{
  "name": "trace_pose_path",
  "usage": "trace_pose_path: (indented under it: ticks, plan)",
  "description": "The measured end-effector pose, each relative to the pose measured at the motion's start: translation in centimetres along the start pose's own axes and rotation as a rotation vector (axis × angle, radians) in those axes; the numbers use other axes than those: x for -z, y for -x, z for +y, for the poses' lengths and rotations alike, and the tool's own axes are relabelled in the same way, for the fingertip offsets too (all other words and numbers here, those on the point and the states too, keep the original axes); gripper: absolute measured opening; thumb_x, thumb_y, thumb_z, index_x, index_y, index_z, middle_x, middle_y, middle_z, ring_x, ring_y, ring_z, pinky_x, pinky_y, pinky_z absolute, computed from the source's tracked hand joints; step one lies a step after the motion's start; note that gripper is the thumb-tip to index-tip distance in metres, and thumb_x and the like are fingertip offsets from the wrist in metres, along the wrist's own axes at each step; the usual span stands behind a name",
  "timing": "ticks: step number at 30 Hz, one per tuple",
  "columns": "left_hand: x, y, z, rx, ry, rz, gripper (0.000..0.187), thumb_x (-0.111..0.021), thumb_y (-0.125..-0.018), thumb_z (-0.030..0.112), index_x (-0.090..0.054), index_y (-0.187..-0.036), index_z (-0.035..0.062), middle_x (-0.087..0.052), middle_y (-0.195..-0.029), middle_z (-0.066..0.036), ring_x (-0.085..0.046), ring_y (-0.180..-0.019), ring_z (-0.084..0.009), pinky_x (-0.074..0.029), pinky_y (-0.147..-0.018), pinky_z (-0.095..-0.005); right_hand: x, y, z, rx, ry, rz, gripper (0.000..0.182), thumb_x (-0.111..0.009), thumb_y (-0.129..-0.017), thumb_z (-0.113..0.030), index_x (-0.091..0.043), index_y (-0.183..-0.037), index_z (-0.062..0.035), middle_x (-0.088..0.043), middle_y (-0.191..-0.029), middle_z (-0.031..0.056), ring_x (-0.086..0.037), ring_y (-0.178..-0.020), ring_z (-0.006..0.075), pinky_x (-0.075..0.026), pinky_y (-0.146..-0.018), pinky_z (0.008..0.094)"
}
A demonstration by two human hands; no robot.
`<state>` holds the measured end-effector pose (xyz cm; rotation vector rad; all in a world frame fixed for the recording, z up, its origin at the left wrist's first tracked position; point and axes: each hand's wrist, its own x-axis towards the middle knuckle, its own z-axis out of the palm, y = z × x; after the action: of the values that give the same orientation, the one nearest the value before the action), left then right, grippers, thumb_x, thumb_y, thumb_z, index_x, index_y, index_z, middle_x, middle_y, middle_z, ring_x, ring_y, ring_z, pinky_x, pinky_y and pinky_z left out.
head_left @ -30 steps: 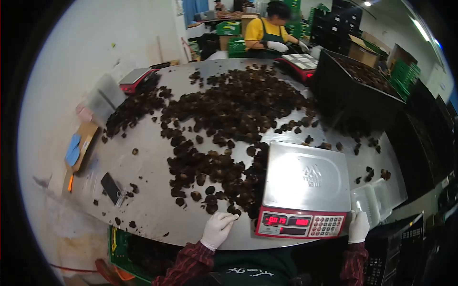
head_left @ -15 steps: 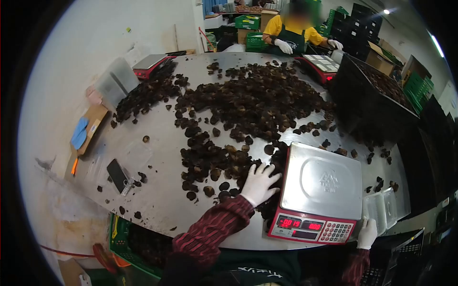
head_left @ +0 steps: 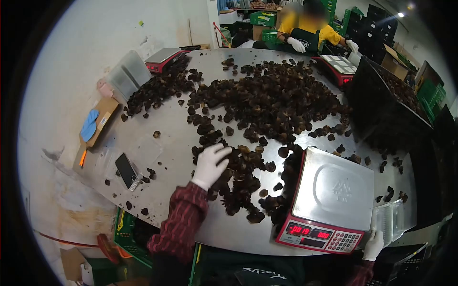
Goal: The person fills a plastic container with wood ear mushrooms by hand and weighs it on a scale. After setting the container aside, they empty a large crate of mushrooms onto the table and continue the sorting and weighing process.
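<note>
My left hand (head_left: 210, 165), in a white glove, rests with fingers spread on the near-left edge of a loose pile of dark brown, mushroom-like pieces (head_left: 243, 178). More of these pieces (head_left: 272, 100) lie heaped farther back. Right of them stands a red scale (head_left: 334, 190) with a bare metal plate; its display reads -0.019. By the scale's right corner, my gloved right hand (head_left: 373, 246) grips the near end of a clear plastic box (head_left: 389, 221). Part of that hand's grip is hidden.
A phone (head_left: 126, 170) and a cardboard piece with a blue glove (head_left: 89, 125) lie at left. Clear containers (head_left: 128, 75) and another scale (head_left: 163, 58) stand behind. A black crate (head_left: 386, 102) sits at right. Across the table, a co-worker (head_left: 305, 38) stands by a third scale (head_left: 338, 66).
My left hand has moved left across the near pile, away from the scale, and the pieces there lie differently. My right hand stays at the plastic box. The whole view has shifted slightly.
</note>
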<state>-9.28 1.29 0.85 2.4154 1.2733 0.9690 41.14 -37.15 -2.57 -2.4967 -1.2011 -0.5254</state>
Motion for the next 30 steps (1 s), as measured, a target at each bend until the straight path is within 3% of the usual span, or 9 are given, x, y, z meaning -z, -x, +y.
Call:
trace_pose_path:
  ticks: [3, 6, 10, 14, 20, 23, 26, 28, 30]
  plan:
    - [-2.1, -2.7, -1.3, 0.135, -0.335, -0.221, 0.066, -0.057, -0.079, 0.059, -0.043, -0.137, 0.0308, -0.028, -0.148, -0.015, -0.017, -0.138, -0.039, -0.013, -0.108, -0.0597, 0.1, 0.0, 0.6, 0.003, -0.049, -0.024, 0.022, -0.053, -0.092, -0.017, -0.048, -0.078, 0.0004, -0.048, -0.075, 0.0195, -0.05, -0.071, 0.0402, -0.039, -0.061, 0.0452]
    - [-3.2, -1.8, 0.6, 0.161, -0.296, -0.532, 0.063, -0.057, -0.078, 0.062, -0.052, -0.13, 0.0278, -0.036, -0.144, -0.01, -0.022, -0.137, -0.0374, -0.014, -0.108, -0.0615, -0.1, 0.3, 1.5, 0.021, -0.061, -0.037, 0.021, -0.052, -0.092, -0.016, -0.047, -0.08, 0.0014, -0.047, -0.076, 0.0208, -0.049, -0.073, 0.0412, -0.039, -0.063, 0.0455]
    - [-2.6, 4.2, 2.8, -0.01, -0.147, -0.281, 0.044, -0.063, -0.08, 0.045, -0.062, -0.115, 0.0178, -0.051, -0.129, -0.007, -0.041, -0.122, -0.0322, -0.025, -0.104, -0.0553, 0.2, 0.3, 1.6, 0.031, -0.065, -0.085, 0.019, -0.051, -0.092, -0.014, -0.047, -0.082, 0.0017, -0.046, -0.077, 0.0216, -0.048, -0.074, 0.0421, -0.038, -0.064, 0.0457]
    - [-1.1, 9.4, 4.6, -0.073, -0.145, -0.292, 0.035, -0.063, -0.082, 0.035, -0.065, -0.112, 0.0171, -0.055, -0.125, -0.007, -0.047, -0.114, -0.0301, -0.031, -0.101, -0.0473, 0.3, 0.0, 1.5, 0.003, -0.073, -0.092, 0.017, -0.051, -0.092, -0.013, -0.047, -0.083, 0.0017, -0.046, -0.078, 0.0215, -0.048, -0.075, 0.0418, -0.039, -0.065, 0.0456]
    - [-0.3, 4.2, 3.9, -0.103, -0.057, -0.007, 0.023, -0.063, -0.079, 0.011, -0.066, -0.102, 0.0124, -0.062, -0.093, -0.004, -0.058, -0.085, -0.0256, -0.048, -0.074, -0.038, 0.8, -0.5, 2.5, 0.032, -0.091, -0.186, 0.016, -0.055, -0.089, -0.012, -0.049, -0.082, 0.0017, -0.048, -0.079, 0.0209, -0.05, -0.075, 0.0401, -0.039, -0.066, 0.0451]
    - [-3.2, -1.4, 0.7, -0.145, -0.157, 0.011, 0.025, -0.062, -0.079, 0.01, -0.063, -0.104, 0.0127, -0.06, -0.097, -0.005, -0.055, -0.094, -0.026, -0.044, -0.081, -0.0376, 0.6, -0.3, 2.9, 0.071, -0.097, -0.103, 0.017, -0.059, -0.085, -0.011, -0.051, -0.078, 0.0021, -0.049, -0.077, 0.0204, -0.051, -0.073, 0.0398, -0.04, -0.065, 0.0444]
    - [-6.7, -4.6, -0.7, -0.083, -0.422, 0.013, 0.027, -0.067, -0.077, 0.02, -0.064, -0.103, 0.0149, -0.05, -0.123, -0.008, -0.043, -0.117, -0.0289, -0.037, -0.094, -0.0434, 1.9, -1.3, 0.9, -0.034, -0.019, -0.136, 0.021, -0.066, -0.078, -0.011, -0.051, -0.072, 0.0021, -0.05, -0.07, 0.0191, -0.052, -0.069, 0.0391, -0.041, -0.063, 0.0429]
    - [-7.8, -5.6, -1.5, -0.064, -0.52, -0.165, 0.02, -0.067, -0.077, 0.022, -0.067, -0.095, 0.0127, -0.052, -0.123, -0.006, -0.042, -0.121, -0.0284, -0.036, -0.095, -0.0429, 3.5, -2.0, -0.4, -0.116, -0.079, -0.128, 0.027, -0.073, -0.072, -0.013, -0.051, -0.066, 0.0018, -0.05, -0.064, 0.0179, -0.053, -0.065, 0.0368, -0.041, -0.06, 0.0414]
    - [-7.4, -5.9, -2.0, -0.109, -0.419, -0.124, 0.02, -0.067, -0.077, 0.02, -0.067, -0.095, 0.0105, -0.057, -0.116, -0.007, -0.048, -0.113, -0.0273, -0.04, -0.091, -0.0399, 4.0, -2.1, -0.1, -0.169, -0.052, -0.11, 0.03, -0.074, -0.071, -0.012, -0.049, -0.065, 0.0018, -0.047, -0.061, 0.0158, -0.048, -0.059, 0.0323, -0.041, -0.058, 0.0381]
